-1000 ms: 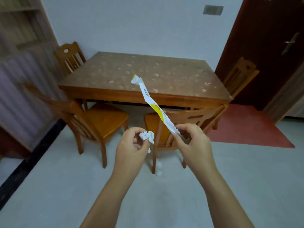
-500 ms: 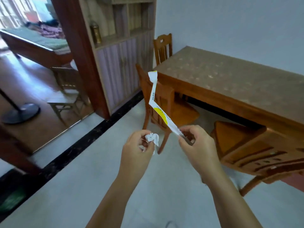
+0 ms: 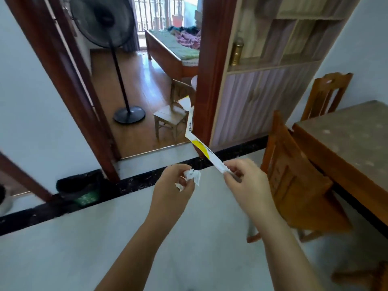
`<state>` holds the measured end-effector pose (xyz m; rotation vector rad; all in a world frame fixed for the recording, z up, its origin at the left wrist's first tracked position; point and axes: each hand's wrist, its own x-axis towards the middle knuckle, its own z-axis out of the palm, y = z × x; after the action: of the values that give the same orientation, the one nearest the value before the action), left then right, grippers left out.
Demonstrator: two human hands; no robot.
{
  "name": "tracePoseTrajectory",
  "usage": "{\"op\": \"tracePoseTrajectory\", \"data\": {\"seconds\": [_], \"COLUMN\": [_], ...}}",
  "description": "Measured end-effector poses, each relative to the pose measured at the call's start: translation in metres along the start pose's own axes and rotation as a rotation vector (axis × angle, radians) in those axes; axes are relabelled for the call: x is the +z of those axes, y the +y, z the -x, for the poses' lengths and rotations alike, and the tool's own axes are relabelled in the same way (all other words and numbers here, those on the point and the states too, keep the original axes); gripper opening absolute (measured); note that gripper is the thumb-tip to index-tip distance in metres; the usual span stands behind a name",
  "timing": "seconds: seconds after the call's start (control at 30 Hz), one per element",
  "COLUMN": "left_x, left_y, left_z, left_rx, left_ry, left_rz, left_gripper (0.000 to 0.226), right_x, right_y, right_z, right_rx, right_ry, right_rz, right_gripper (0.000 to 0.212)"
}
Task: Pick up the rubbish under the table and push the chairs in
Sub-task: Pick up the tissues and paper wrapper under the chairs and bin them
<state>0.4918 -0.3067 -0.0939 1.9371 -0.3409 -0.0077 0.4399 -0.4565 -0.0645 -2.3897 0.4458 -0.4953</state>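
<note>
My left hand (image 3: 173, 185) grips a crumpled white paper wad (image 3: 192, 175) in its fingers. My right hand (image 3: 244, 181) pinches the lower end of a long white and yellow wrapper strip (image 3: 198, 140), which sticks up and to the left. The wooden table (image 3: 348, 143) is at the right edge. One wooden chair (image 3: 294, 179) stands pulled out beside it, just right of my right hand. A second chair (image 3: 325, 95) stands against the wall behind the table.
A black bin with a green basket (image 3: 84, 191) sits on the floor by the wall at left. An open doorway (image 3: 134, 91) shows a standing fan (image 3: 117, 59), a small stool (image 3: 170, 116) and a bed. A cabinet with shelves (image 3: 268, 76) stands right of the doorway.
The view has swung left, away from the table toward the doorway and the bin. Both hands keep the same hold on the paper wad and the wrapper strip.
</note>
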Motion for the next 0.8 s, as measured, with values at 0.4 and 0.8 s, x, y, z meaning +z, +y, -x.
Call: {"op": "tracePoseTrajectory", "data": {"seconds": [0.4,0.8], "left_x": [-0.089,-0.266], "left_y": [-0.082,-0.223], "left_z": [-0.058,-0.145], "left_rx": [-0.171,-0.346], "left_ry": [0.271,0.426], "left_rz": [-0.057,-0.044], "left_gripper": [0.016,0.017], "right_x": [0.127,0.342], "right_y": [-0.065,-0.204], "right_z": [-0.084,-0.148], "right_rx": [-0.213,-0.297], "right_ry": [-0.265,-0.477], "right_rz": [-0.083,-0.060], "right_gripper": [0.020,0.022]}}
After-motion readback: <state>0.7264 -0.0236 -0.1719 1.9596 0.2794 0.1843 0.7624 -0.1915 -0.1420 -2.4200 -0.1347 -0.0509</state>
